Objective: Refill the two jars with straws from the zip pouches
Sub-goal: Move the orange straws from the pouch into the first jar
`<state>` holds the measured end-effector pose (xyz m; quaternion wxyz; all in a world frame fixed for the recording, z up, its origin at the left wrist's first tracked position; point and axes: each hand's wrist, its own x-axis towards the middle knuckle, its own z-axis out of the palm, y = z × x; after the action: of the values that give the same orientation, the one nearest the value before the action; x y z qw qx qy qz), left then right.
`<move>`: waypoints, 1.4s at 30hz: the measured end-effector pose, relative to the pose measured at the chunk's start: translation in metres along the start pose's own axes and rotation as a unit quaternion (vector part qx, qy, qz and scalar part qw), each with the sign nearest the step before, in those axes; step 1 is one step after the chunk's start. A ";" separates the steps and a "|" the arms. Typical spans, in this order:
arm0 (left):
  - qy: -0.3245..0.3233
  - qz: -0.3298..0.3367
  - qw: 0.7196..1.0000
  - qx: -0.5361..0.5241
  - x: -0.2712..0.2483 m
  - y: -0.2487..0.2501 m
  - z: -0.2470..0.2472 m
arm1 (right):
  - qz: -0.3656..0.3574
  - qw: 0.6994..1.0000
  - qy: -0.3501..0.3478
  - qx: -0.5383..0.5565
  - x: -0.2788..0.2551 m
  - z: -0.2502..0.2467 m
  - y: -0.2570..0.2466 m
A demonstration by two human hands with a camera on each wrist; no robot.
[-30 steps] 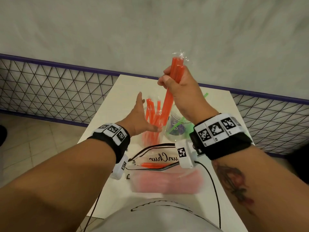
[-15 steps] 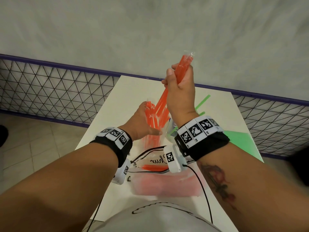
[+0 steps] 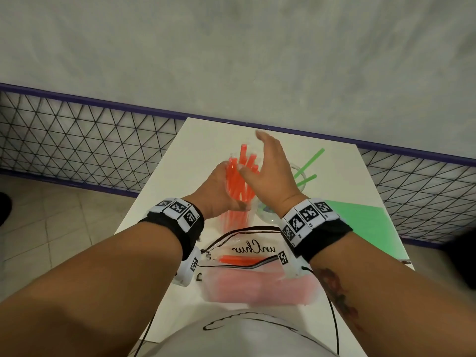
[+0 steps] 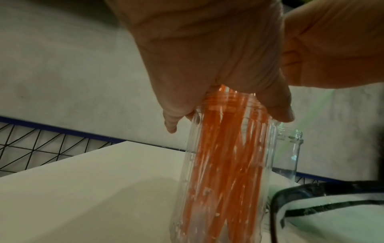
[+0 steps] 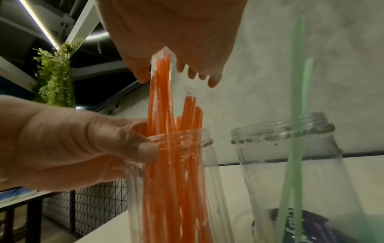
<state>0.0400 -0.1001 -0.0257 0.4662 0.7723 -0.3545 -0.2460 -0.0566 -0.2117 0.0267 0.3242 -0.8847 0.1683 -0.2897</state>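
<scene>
The left hand (image 3: 219,191) gripped the jar (image 5: 176,180) to steady it while the right hand (image 3: 270,173), fingers spread, released orange straws (image 5: 164,131) inside.

head overhead, wrists close beside jar (image 4: 224,164)

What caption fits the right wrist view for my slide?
Left hand holds the jar of orange straws while the open right hand hovers above them.

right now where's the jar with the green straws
In the head view, the green-straw jar stands on the white table, just right of the orange-straw jar, behind the right hand.
</scene>
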 end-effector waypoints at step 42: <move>-0.270 -0.112 0.907 0.303 -0.061 -0.033 0.034 | 0.000 0.826 -0.492 -0.276 -0.111 0.051 0.055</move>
<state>-0.0120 -0.0608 -0.0673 0.0658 0.8150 -0.4356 -0.3764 -0.1174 -0.1738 -0.0867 0.1066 -0.9625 0.0593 0.2422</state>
